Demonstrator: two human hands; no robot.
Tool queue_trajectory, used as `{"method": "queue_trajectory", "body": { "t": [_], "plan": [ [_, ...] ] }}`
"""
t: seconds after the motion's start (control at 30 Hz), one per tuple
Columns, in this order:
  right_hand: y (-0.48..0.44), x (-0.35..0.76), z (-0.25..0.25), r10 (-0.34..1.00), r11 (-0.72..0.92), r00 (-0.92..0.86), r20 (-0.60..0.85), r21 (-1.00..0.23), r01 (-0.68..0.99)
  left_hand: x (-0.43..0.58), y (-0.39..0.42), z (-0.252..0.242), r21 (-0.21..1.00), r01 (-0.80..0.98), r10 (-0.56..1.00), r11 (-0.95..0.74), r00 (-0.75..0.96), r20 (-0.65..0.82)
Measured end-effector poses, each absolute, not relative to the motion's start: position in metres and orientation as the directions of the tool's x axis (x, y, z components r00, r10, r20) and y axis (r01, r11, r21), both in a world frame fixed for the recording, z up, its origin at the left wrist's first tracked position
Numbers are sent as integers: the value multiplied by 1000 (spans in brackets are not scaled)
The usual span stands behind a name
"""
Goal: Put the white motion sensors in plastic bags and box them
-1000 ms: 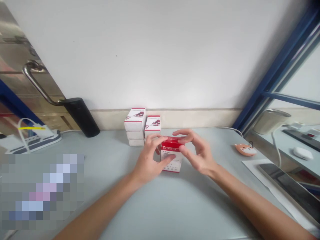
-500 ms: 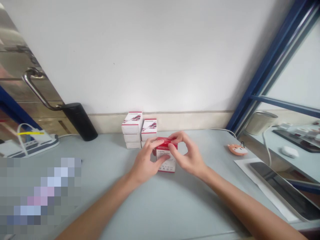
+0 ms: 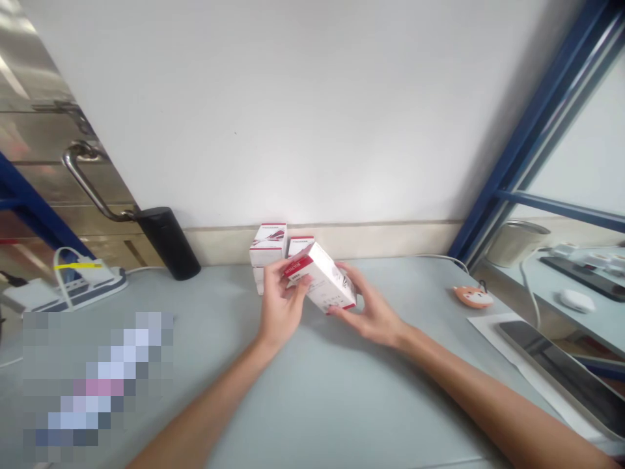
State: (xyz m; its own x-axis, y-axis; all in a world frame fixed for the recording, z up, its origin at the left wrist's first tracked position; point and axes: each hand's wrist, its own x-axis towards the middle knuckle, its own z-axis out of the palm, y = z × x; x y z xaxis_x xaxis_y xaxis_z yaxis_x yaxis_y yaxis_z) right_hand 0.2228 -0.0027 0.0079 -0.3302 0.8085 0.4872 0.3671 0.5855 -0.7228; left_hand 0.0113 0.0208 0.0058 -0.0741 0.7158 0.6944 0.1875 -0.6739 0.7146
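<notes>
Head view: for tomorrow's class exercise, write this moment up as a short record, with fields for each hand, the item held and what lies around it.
Left hand: grips the red-banded end of the carton
Right hand: cradles the carton's lower end
Item held: white carton with a red band, tilted between both hands
Behind the hands: white-and-red cartons against the wall
Left of them: black cylinder
Right side: fox-shaped ornament
Surface: pale grey table
</notes>
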Motion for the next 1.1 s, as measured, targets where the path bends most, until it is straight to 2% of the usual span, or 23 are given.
{"method": "queue_trajectory", "body": {
  "t": [0.07, 0.13, 0.2, 0.23, 0.3, 0.4, 0.47, 0.6, 0.7, 0.8, 0.93, 1.0, 1.1],
  "plan": [
    [-3, 222, 10, 826, 553, -169, 537, -718, 423, 3, 23, 14, 670, 298, 671, -680, -115, 733],
    [-2, 222, 16, 782, 524, 41, 621, -692, 497, -12, 29, 20, 623, 446, 562, -642, -280, 779],
    [5, 219, 24, 693, 499, 175, 700, -640, 585, -30, 42, 21, 713, 445, 526, -542, -481, 701],
    [10, 215, 28, 651, 498, 177, 738, -591, 634, -38, 50, 20, 793, 357, 592, -493, -530, 607],
    [26, 202, 33, 604, 536, 35, 797, -438, 722, -52, 67, 15, 914, 46, 794, -403, -478, 375],
    [56, 168, 35, 549, 644, -312, 776, -154, 749, -60, 87, 4, 947, -99, 917, -305, -297, 265],
    [74, 144, 33, 543, 637, -347, 765, -105, 764, -59, 94, -3, 949, -157, 948, -272, -214, 236],
    [85, 125, 24, 561, 662, -254, 788, -243, 709, -60, 98, -10, 942, -240, 969, -235, -130, 209],
    [71, 146, 15, 644, 688, -194, 740, -449, 570, -63, 97, -12, 940, -271, 978, -206, -74, 193],
    [55, 185, 5, 793, 583, -137, 593, -676, 450, -58, 89, -12, 944, -277, 982, -181, -6, 187],
    [50, 235, -7, 952, 307, -62, 300, -935, 180, -30, 71, -13, 955, -257, 979, -151, 95, 180],
    [54, 250, -13, 976, 216, 4, 217, -975, 39, -8, 67, -13, 958, -246, 975, -143, 129, 179],
    [64, 263, -18, 949, 266, 191, 250, -962, -64, 33, 72, -13, 961, -245, 965, -131, 190, 180]
  ]
}}
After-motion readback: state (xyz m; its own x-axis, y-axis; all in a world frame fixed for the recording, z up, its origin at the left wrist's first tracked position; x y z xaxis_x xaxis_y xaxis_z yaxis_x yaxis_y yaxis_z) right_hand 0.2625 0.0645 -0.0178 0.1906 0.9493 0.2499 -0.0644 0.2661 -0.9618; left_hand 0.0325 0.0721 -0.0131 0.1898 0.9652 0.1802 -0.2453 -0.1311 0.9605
